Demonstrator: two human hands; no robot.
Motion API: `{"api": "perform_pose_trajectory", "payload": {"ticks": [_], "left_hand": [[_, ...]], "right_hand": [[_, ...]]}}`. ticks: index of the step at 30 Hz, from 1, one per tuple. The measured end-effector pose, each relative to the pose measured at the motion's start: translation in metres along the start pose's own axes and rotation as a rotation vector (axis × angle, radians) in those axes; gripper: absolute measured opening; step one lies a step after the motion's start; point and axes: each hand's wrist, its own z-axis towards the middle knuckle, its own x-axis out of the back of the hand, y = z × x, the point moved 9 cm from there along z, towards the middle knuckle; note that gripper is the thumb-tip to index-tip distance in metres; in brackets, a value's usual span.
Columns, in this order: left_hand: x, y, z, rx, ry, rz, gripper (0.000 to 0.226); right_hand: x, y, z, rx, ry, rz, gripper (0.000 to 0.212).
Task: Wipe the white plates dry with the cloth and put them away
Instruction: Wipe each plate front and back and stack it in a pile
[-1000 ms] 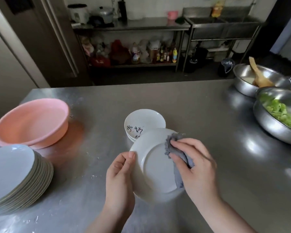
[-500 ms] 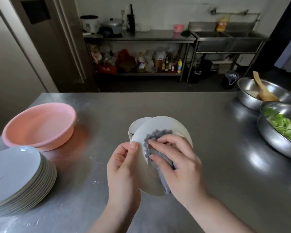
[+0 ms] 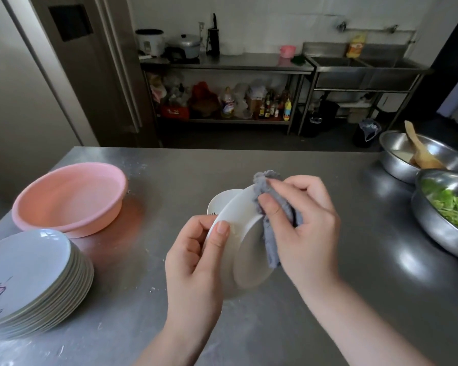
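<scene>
Hands met over the steel table (image 3: 288, 165), nearest the camera, with a white plate (image 3: 249, 249) tilted on edge between them. The left hand (image 3: 196, 262) gripped the plate's lower left rim — thumb lying flat along the underside, the other fingers curled round behind the rim. The right hand (image 3: 302, 228) pinched a grey cloth (image 3: 273, 204) against the plate's upper right edge: its thumb pressed the cloth onto the near face and its fingers curled over the far side, close together. The cloth bunched above the rim and hung down across the plate's base. The plate was held off the table, its underside turned toward the camera.

Just behind the held plate, partly hidden by it, sat a small stack of white plates (image 3: 222, 202) with dark writing showing on the top one. At the near left edge of the table stood a taller pile of plates (image 3: 35, 281), also marked with writing. Beyond that pile, a pink basin (image 3: 69, 196) rested on the table — well apart from the hands.

On the right side lay a metal bowl (image 3: 442, 225) holding green leaves, and behind it, touching or nearly so, another metal bowl (image 3: 399, 151) with a wooden spoon (image 3: 421, 151) in it.

Farther back stood a steel shelf (image 3: 222, 64) carrying pots and bottles, and a steel sink (image 3: 360, 67) beside it.
</scene>
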Motion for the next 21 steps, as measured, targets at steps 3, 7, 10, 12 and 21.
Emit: {"api": "perform_pose_trajectory", "payload": {"ticks": [3, 7, 10, 12, 21], "left_hand": [[0.002, -0.006, 0.0, 0.055, -0.006, -0.059, 0.02], [0.003, -0.01, 0.0, 0.081, -0.02, -0.051, 0.021], [0.006, -0.016, 0.001, 0.116, -0.008, -0.072, 0.022], [0.008, -0.018, 0.003, 0.138, -0.011, -0.116, 0.02], [0.028, -0.044, 0.015, 0.351, 0.13, -0.385, 0.022]], "right_hand": [[-0.012, -0.015, -0.006, 0.157, -0.097, -0.04, 0.023], [0.001, 0.01, 0.003, -0.005, 0.003, -0.06, 0.021], [-0.012, -0.011, -0.004, 0.171, -0.082, -0.111, 0.02], [-0.015, -0.014, -0.001, 0.262, -0.129, -0.11, 0.02], [0.005, 0.03, -0.001, 0.137, -0.15, -0.076, 0.019]]}}
